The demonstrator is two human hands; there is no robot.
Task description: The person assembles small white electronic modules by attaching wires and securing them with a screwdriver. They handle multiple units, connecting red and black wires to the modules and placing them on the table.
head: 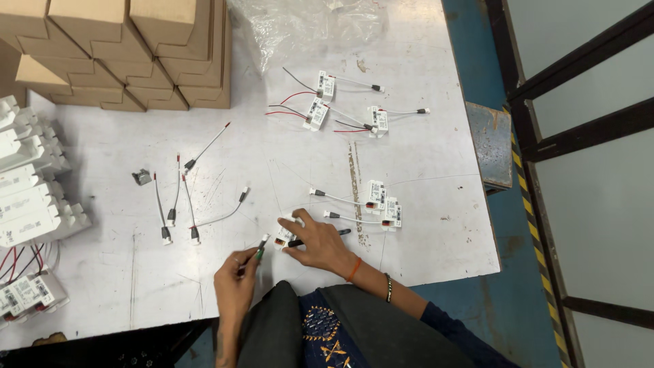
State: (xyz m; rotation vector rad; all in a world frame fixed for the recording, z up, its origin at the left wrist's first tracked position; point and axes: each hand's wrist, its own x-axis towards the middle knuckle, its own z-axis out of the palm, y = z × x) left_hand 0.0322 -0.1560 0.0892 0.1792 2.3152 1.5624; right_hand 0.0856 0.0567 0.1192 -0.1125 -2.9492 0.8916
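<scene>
- Two hands are working at the near edge of the white bench [422,225]. The right hand [320,245] is lying flat, fingers spread, pressing down on a small white driver module [285,234] and a black pen [320,238] just beside it.
- The left hand [235,276] is pinching closed around a thin green-handled tool [259,253], whose tip is pointing toward the module's near end.
- That module is sitting close to the person's body, with a thin white lead [218,217] running off to the left, ending in a black connector.
- The module looks light, rigid plastic, likely to slide on the smooth top, so holding it by its flat body seems soundest; the wires look soft and thin, and pulling on them could strain the joints.
- Two finished-looking modules [383,203] are lying just to the right, three more with red and black wires [320,102] farther back.
- Several loose leads [178,197] are lying to the left, near a small grey clip [142,177].
- Cardboard boxes [122,54] are stacked at the far left corner, a clear plastic bag [300,27] beside them, and white housings [30,191] along the left edge.
</scene>
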